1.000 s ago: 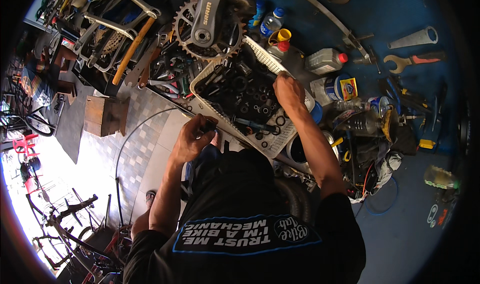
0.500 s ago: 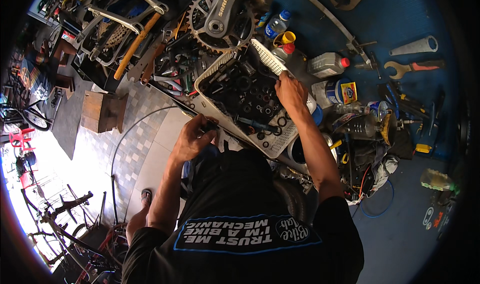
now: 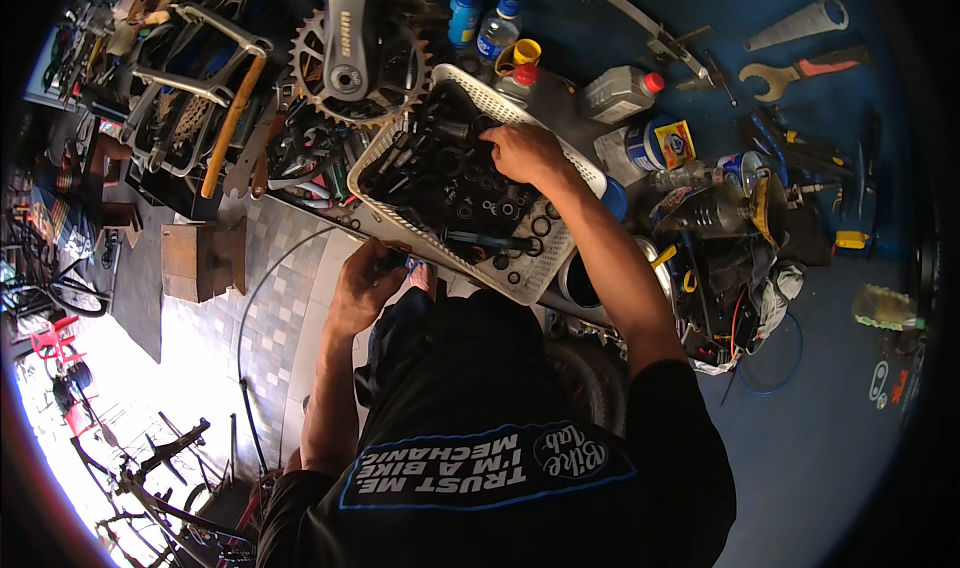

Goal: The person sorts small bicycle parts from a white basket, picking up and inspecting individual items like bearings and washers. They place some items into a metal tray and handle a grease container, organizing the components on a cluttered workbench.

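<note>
A cream plastic basket point(image 3: 362, 190) stands on the bench in front of me, full of dark bike parts: rings, spacers, small nuts and a long blue-grey axle-like rod point(image 3: 490, 241). My right hand point(image 3: 525, 156) reaches over its right side, fingers bent down and closed among the black parts near the far end. What those fingertips grip is hidden. By the basket's near left edge, my left hand point(image 3: 364, 290) is raised with curled fingers around a small dark piece. Its kind cannot be made out.
Beyond the basket's far left stand a crank with chainring point(image 3: 347, 73) and an orange-handled hammer point(image 3: 232, 128). Bottles, a grey jug point(image 3: 621, 96) and tubs line the right. Wrenches point(image 3: 806, 72) hang on the blue wall. A wooden block point(image 3: 203, 261) sits at left.
My right hand has moved from the basket's right rim inward to the parts at its far end. The basket's raised far rim has come down. My left hand stays curled near the basket's edge.
</note>
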Demonstrator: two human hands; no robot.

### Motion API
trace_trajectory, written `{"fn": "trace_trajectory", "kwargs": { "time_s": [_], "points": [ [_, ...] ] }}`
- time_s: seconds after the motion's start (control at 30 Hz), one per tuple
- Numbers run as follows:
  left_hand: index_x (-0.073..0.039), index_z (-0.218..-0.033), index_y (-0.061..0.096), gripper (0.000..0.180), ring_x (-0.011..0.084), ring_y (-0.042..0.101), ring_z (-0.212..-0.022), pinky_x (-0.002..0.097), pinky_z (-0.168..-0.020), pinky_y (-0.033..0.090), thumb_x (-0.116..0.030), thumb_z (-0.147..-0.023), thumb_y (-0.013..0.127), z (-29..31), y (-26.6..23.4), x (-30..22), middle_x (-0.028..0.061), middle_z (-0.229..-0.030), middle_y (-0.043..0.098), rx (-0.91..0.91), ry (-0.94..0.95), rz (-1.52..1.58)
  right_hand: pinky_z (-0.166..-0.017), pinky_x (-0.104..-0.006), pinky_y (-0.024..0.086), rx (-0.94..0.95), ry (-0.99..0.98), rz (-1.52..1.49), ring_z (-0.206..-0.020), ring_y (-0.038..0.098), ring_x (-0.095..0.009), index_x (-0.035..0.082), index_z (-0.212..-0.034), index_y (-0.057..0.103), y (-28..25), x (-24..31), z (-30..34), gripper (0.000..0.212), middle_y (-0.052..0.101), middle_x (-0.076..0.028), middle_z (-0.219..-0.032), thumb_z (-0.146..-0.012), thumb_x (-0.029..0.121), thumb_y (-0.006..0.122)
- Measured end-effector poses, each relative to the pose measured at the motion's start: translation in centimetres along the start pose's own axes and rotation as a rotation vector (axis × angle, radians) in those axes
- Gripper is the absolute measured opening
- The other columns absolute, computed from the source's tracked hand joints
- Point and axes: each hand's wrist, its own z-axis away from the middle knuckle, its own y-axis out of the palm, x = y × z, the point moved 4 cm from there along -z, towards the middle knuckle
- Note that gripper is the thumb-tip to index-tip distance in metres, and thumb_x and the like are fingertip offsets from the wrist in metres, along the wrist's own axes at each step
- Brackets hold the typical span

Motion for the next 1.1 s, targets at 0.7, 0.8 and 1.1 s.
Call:
{"fn": "trace_trajectory", "kwargs": {
  "time_s": [0.7,0.8,1.1],
  "points": [
    [-0.001,-0.115,0.064,0.025,0.0145,0.067,-0.107,0.0303,-0.084,0.056,0.000,-0.094,0.075,-2.1,0.8,-4.6,0.0072,-0.126,0.068,-0.029,0.033,-0.109,-0.077,-0.0450,0.061,-0.035,-0.168,-0.117,-0.091,0.075,-0.032,0.014,-0.107,0.071,1.6,1.2,8.3,0.017,0.072,-0.008,-0.098,-0.090,0.016,0.075],
    [-0.001,-0.110,0.066,0.024,0.0185,0.069,-0.106,0.0319,-0.083,0.058,-0.003,-0.091,0.080,-2.8,1.2,-6.4,0.0103,-0.130,0.069,-0.148,0.225,-0.406,-0.079,-0.0447,0.060,-0.170,-0.184,-0.264,-0.092,0.075,-0.032,0.014,-0.107,0.071,0.7,0.5,7.6,0.017,0.075,-0.008,-0.103,-0.091,0.017,0.074],
    [-0.007,-0.109,0.076,0.027,0.0372,0.063,-0.120,0.0469,-0.102,0.053,-0.012,-0.083,0.084,-6.5,5.7,-4.7,0.0155,-0.125,0.069,-0.187,0.532,-1.059,-0.079,-0.0440,0.061,-0.379,-0.220,-0.320,-0.091,0.075,-0.034,0.012,-0.115,0.073,0.6,2.4,8.1,0.022,0.075,-0.011,-0.103,-0.094,0.018,0.074]
  ]
}}
